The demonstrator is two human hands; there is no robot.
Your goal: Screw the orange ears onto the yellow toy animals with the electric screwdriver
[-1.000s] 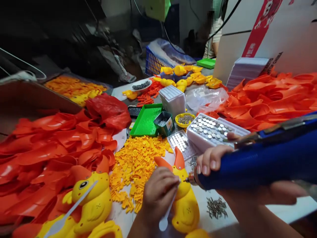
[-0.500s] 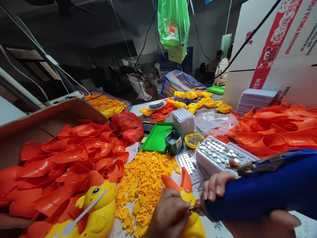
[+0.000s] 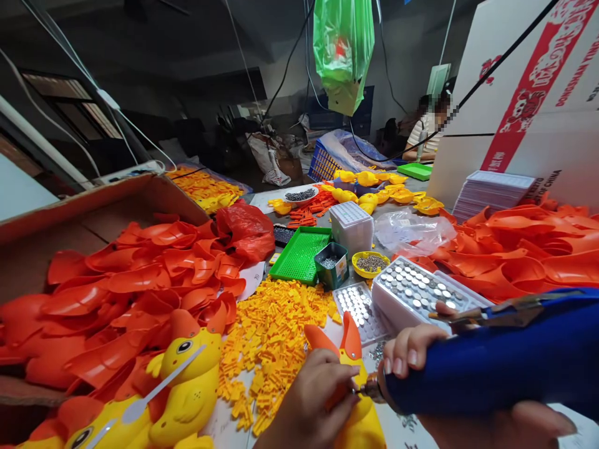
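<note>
Near edge of the worktop (image 3: 393, 434): yellow toy (image 3: 367, 430), partly behind our left hand (image 3: 316, 396); whether its fingers grip anything, we cannot tell. Our right hand (image 3: 408, 352) clamped round a blue driver (image 3: 496, 368). Mid-worktop: green tin (image 3: 327, 272), label (image 3: 342, 267) too small. Beyond, right side, white carton (image 3: 472, 149): we read "DONGSHAN", "OF CHINA".

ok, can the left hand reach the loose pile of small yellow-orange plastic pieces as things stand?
Probably yes: the left hand is right beside that pile, with nothing visible between them, though it would have to leave the orange-topped yellow plastic toy that it partly covers here.
</note>
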